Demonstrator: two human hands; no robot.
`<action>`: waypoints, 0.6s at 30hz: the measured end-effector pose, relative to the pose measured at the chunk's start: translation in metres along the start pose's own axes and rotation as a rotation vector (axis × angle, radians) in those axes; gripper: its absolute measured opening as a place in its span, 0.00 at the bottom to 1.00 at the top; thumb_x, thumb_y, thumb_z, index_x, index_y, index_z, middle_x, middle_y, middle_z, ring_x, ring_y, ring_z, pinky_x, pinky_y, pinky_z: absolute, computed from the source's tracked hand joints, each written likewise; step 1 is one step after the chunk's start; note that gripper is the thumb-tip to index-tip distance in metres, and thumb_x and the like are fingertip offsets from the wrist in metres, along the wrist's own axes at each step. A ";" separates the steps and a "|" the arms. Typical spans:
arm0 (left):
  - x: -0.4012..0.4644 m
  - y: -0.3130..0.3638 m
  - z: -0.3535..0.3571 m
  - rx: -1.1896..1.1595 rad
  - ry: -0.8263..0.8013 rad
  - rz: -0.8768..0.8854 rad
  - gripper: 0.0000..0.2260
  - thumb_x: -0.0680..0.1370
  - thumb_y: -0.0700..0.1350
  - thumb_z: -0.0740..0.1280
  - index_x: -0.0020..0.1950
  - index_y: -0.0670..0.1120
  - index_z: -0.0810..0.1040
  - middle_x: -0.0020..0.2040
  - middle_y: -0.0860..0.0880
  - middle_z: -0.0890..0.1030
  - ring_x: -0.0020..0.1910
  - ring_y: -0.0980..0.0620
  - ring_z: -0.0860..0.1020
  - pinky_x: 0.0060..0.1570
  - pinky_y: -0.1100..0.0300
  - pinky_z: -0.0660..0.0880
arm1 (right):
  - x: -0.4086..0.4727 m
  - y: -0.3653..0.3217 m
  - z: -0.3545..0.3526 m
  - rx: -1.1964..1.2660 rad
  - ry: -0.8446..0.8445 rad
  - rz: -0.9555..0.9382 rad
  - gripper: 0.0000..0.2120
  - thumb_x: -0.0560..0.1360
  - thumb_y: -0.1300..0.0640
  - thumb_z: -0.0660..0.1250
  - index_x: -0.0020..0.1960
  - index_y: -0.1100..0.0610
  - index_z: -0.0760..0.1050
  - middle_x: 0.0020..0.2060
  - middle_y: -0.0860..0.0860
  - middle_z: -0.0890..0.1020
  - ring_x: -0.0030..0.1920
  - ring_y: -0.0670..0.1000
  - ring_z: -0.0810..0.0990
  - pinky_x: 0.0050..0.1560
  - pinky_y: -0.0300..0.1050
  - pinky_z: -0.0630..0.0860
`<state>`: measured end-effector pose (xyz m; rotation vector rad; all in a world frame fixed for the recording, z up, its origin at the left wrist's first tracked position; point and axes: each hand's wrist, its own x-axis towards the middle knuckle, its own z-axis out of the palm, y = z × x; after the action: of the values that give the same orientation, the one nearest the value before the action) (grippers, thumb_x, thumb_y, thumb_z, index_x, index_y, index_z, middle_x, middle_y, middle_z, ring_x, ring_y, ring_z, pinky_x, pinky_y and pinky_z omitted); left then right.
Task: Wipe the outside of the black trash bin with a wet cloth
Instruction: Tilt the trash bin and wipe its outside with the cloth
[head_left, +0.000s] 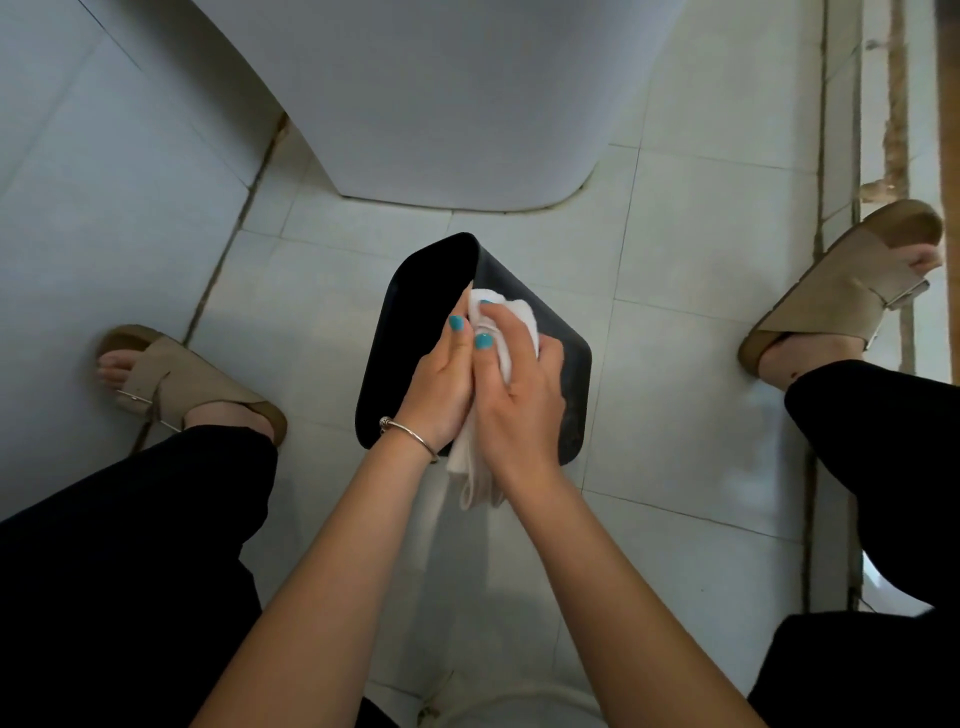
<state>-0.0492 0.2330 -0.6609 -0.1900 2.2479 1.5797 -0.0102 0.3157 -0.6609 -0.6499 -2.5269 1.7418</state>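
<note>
Both hands bunch a white cloth above a black trash bin.

Forearms rise from six o'clock; the left hand (441, 384), with a bracelet (410, 434) on its wrist, and the right hand (524, 389) both curl around the white cloth (506, 322), whose tail hangs toward six. Under them at centre the black trash bin (415, 322) sits tipped on the tiled floor (675, 467). Sandalled feet flank it at nine (192, 382) and three (841, 291). A white fixture base (441, 104) stands at twelve.
</note>
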 end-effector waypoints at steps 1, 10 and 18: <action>0.000 0.000 0.000 -0.020 0.006 -0.044 0.23 0.82 0.61 0.44 0.70 0.57 0.69 0.60 0.55 0.76 0.58 0.60 0.76 0.57 0.67 0.69 | -0.003 -0.002 0.002 0.020 -0.003 -0.012 0.14 0.81 0.44 0.57 0.65 0.34 0.70 0.56 0.43 0.67 0.44 0.38 0.74 0.44 0.26 0.68; 0.000 0.005 -0.002 -0.077 -0.017 -0.049 0.37 0.70 0.77 0.40 0.74 0.62 0.62 0.70 0.54 0.71 0.66 0.58 0.70 0.69 0.56 0.64 | -0.001 0.012 0.009 -0.179 0.064 -0.091 0.15 0.80 0.48 0.59 0.67 0.38 0.71 0.61 0.48 0.68 0.43 0.49 0.74 0.42 0.44 0.75; -0.001 0.006 0.005 -0.010 0.029 0.028 0.22 0.83 0.56 0.47 0.77 0.54 0.57 0.73 0.59 0.62 0.68 0.65 0.59 0.66 0.68 0.55 | 0.024 0.072 -0.016 -0.252 0.107 0.155 0.16 0.82 0.47 0.56 0.68 0.39 0.69 0.64 0.50 0.67 0.44 0.51 0.73 0.48 0.46 0.74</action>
<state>-0.0496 0.2395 -0.6566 -0.1867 2.2741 1.6130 -0.0047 0.3597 -0.7250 -0.9459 -2.7082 1.3917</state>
